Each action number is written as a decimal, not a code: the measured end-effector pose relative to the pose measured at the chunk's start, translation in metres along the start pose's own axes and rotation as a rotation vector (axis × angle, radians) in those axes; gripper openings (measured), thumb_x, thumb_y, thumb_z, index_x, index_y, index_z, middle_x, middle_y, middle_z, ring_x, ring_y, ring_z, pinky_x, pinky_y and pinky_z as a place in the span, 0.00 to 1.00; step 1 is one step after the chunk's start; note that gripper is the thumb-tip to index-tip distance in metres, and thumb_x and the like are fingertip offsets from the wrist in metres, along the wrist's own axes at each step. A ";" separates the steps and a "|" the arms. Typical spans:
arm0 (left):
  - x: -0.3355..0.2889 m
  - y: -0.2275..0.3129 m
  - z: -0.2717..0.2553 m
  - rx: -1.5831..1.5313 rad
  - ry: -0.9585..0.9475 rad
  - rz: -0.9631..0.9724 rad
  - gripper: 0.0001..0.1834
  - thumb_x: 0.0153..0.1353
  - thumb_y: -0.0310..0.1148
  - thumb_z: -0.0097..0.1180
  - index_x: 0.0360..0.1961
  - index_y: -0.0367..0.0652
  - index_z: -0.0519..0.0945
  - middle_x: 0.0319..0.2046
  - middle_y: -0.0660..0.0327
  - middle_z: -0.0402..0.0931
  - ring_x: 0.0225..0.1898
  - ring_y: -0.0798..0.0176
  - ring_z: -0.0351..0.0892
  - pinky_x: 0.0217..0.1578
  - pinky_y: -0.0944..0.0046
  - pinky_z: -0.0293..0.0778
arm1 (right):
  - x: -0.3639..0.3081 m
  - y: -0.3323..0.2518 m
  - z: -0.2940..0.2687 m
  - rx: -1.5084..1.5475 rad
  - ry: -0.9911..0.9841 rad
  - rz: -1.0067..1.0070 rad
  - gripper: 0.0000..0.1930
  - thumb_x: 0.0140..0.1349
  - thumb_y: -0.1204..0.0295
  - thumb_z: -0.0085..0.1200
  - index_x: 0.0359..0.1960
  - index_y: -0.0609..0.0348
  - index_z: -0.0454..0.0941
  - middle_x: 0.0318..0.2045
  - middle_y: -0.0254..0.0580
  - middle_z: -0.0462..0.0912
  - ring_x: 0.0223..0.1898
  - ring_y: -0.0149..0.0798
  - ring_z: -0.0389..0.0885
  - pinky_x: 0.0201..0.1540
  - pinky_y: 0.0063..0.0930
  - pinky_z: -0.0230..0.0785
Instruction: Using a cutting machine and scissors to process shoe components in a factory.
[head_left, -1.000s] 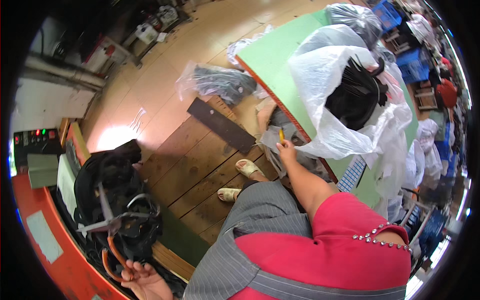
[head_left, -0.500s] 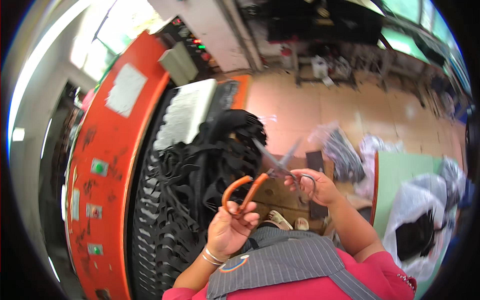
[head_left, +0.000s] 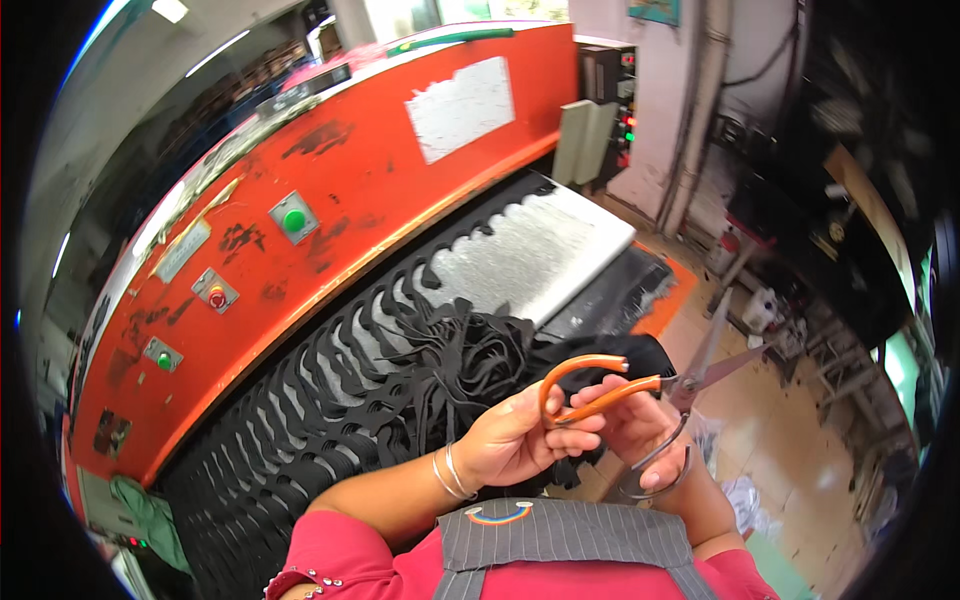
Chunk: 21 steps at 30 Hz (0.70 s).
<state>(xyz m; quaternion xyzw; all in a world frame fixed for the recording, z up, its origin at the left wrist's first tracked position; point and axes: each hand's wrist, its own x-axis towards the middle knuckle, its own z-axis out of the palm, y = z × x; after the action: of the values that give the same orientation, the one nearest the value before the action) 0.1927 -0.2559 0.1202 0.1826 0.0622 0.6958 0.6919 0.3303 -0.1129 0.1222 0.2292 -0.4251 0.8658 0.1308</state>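
large orange press machine (head_left: 330,190) across the upper left, with a heap of black cut-out strips (head_left: 400,370) on its bed below the control buttons (head_left: 293,220). in front of the heap, left hand (head_left: 515,440) closed around an orange scissor loop (head_left: 585,385). right hand (head_left: 640,425) just right of it, fingers hooked through a grey handle ring (head_left: 660,470), blades (head_left: 715,360) parted, pointing away from the machine.

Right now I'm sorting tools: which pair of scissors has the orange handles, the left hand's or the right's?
The pair in the left hand is the orange-handled scissors. The grey metal scissors in the right hand have plain handle loops and open blades.
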 end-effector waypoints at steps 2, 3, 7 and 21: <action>0.013 0.023 -0.009 0.198 0.146 -0.026 0.13 0.66 0.42 0.45 0.40 0.43 0.68 0.48 0.48 0.72 0.46 0.55 0.78 0.46 0.64 0.72 | 0.021 -0.004 -0.012 -0.088 0.194 0.079 0.31 0.47 0.69 0.63 0.54 0.59 0.65 0.51 0.46 0.71 0.53 0.48 0.71 0.55 0.43 0.64; 0.020 0.045 -0.018 0.484 0.195 -0.053 0.12 0.65 0.41 0.48 0.39 0.42 0.69 0.46 0.50 0.74 0.44 0.57 0.78 0.45 0.63 0.73 | 0.037 0.000 -0.021 -0.187 0.214 -0.016 0.23 0.48 0.71 0.62 0.47 0.59 0.68 0.45 0.46 0.73 0.48 0.46 0.73 0.51 0.41 0.66; 0.043 0.156 -0.074 1.352 0.824 0.331 0.10 0.60 0.33 0.55 0.38 0.39 0.72 0.37 0.58 0.77 0.35 0.65 0.77 0.41 0.66 0.74 | 0.085 -0.018 -0.061 -0.400 0.116 0.191 0.06 0.53 0.79 0.58 0.26 0.59 0.72 0.28 0.42 0.78 0.36 0.36 0.77 0.41 0.29 0.69; 0.022 0.198 -0.161 1.499 1.899 -0.442 0.25 0.56 0.37 0.51 0.51 0.32 0.69 0.49 0.37 0.71 0.54 0.45 0.71 0.53 0.55 0.67 | 0.261 0.062 -0.230 -1.529 -0.804 1.189 0.49 0.48 0.26 0.35 0.33 0.71 0.77 0.30 0.60 0.79 0.38 0.57 0.78 0.42 0.39 0.69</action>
<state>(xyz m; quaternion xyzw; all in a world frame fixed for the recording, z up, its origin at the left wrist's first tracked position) -0.0476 -0.2142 0.0420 -0.0583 0.9548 0.2126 0.1993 0.0136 0.0405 0.0905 0.1104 -0.9152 0.1515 -0.3567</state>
